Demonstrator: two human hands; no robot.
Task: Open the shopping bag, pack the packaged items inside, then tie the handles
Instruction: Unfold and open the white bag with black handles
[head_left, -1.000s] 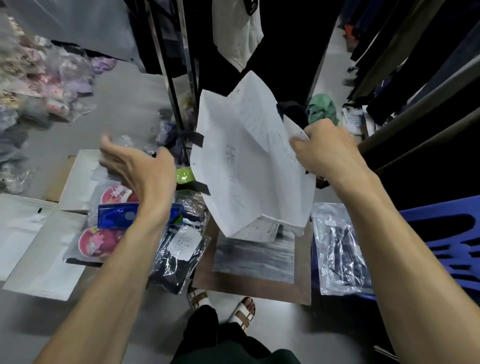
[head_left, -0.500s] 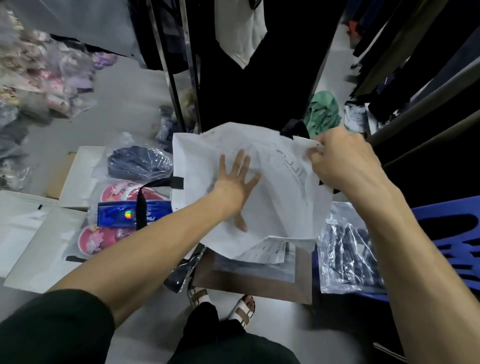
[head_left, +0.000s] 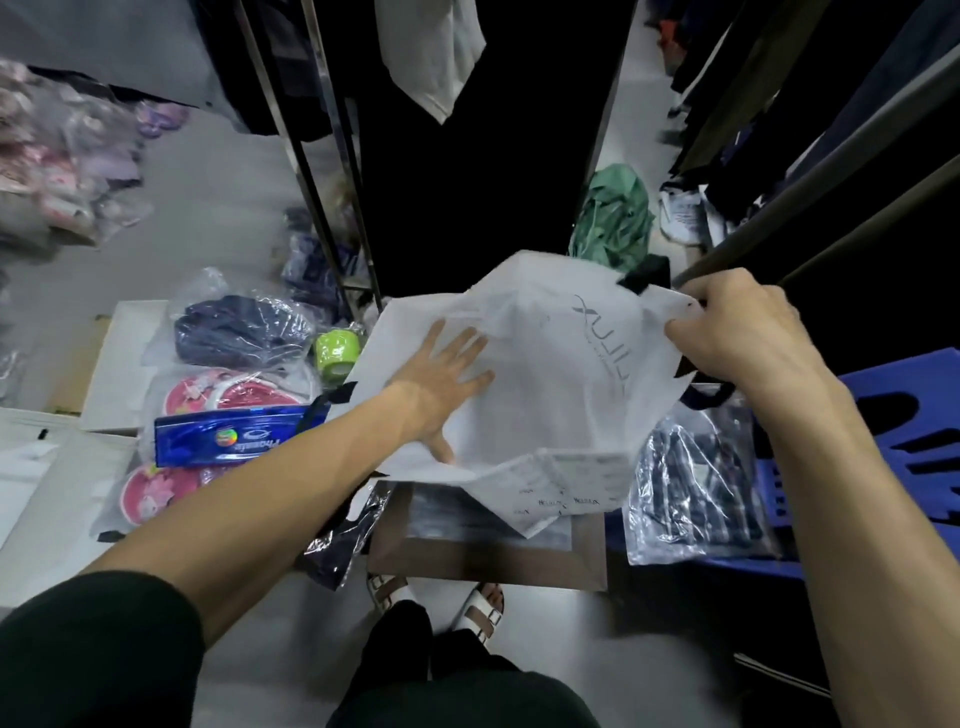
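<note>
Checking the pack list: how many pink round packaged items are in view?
2. One pink round pack lies just beyond the blue packet; the other lies nearer, beside the left forearm. Both are partly covered, so more may be hidden.

A green garment (head_left: 613, 218) lies crumpled on the floor at upper centre-right. A blue plastic stool (head_left: 893, 447) sits at the right edge. Dark clothes (head_left: 488, 156) hang at top centre.

Matt white fabric-like shopping bag (head_left: 550, 364) with black cloth handles (head_left: 644, 273) — glossy, crinkled clear plastic on the packaged items (head_left: 693, 483), shiny blue foil packet (head_left: 228, 436), polished metal rack poles (head_left: 317, 171).
</note>
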